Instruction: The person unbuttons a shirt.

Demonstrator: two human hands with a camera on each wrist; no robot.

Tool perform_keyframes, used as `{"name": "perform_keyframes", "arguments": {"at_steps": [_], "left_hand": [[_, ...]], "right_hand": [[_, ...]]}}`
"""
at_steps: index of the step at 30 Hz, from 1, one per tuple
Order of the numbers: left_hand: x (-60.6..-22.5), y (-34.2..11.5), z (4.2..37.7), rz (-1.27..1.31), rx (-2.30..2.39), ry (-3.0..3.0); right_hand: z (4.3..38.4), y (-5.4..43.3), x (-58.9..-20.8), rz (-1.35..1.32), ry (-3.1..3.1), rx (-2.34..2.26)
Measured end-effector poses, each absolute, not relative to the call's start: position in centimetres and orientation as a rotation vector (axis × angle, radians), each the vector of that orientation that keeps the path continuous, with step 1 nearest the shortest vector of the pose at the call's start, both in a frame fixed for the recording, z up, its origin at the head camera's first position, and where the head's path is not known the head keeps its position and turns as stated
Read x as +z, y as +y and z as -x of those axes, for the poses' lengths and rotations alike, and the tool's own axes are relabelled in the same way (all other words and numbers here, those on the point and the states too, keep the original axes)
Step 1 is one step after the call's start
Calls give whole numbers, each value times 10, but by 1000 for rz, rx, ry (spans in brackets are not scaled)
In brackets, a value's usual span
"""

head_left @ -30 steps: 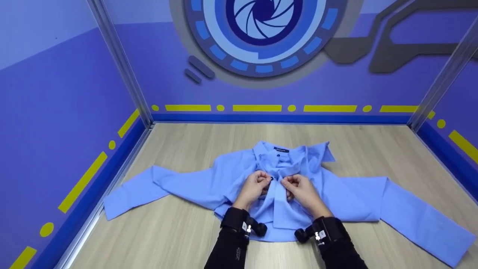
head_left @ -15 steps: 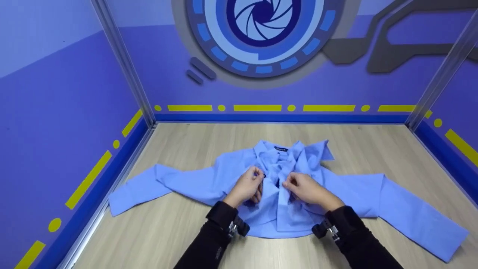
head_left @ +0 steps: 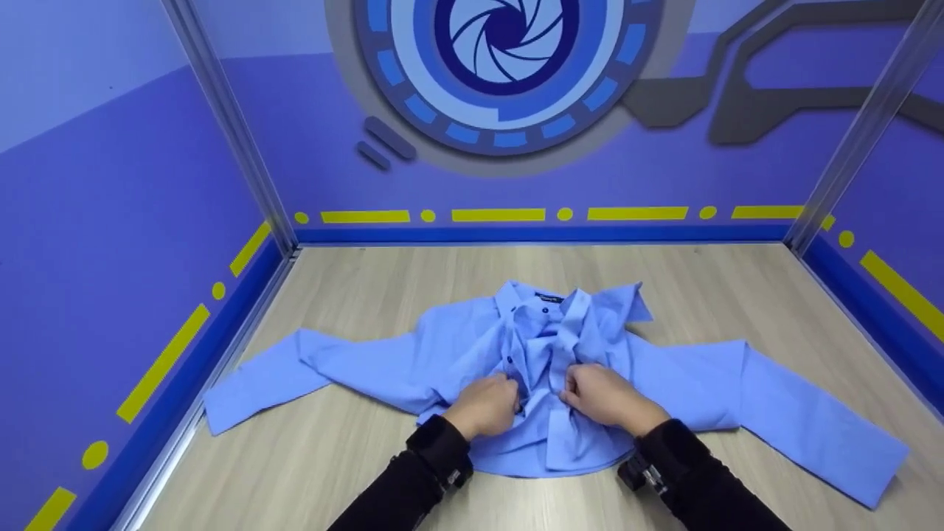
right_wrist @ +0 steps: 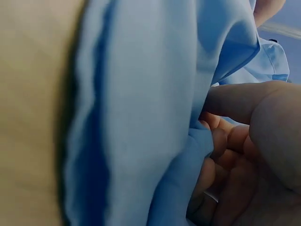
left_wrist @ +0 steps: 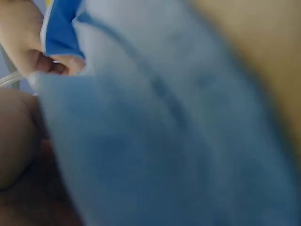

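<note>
A light blue button-up shirt [head_left: 450, 324] lies on the wooden table, sleeves spread to both sides, its front parted below the collar. Dark buttons show along the left front edge. My left hand [head_left: 487, 404] grips that edge with curled fingers, low on the front. Across the gap, my right hand [head_left: 605, 394] pinches the opposite front edge between thumb and curled fingers. In the right wrist view, the fingers [right_wrist: 230, 101] of the right hand hold bunched cloth. Cloth fills most of the left wrist view and hides the left fingertips.
The wooden table [head_left: 354, 472] is bounded by a blue back wall [head_left: 295, 147] and side walls, with metal corner posts [head_left: 236, 125]. A dark collar label [head_left: 548, 299] shows at the neck. The shirt's right sleeve [head_left: 818, 413] reaches far across the table.
Both hands have moved down the shirt front toward the hem. The two front edges, close together a second ago, now stand apart, and more buttons show on the left edge.
</note>
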State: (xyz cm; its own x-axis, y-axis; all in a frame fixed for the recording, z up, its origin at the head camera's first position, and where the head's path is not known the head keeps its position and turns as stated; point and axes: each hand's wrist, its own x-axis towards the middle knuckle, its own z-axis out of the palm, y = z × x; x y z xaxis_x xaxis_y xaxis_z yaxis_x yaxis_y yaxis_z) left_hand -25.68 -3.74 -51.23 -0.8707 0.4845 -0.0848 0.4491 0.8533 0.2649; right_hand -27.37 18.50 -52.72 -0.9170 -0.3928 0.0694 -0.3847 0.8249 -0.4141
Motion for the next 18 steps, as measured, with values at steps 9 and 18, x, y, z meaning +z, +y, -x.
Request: {"name": "perform_keyframes", "arguments": {"at_steps": [9,18], "left_hand": [[-507,-40,234,-807,320,2794],[-480,-48,246,-765,624,2560]], "right_hand": [[244,183,-529,781,2992,-651],[252,199,-492,821,2615,-819]]}}
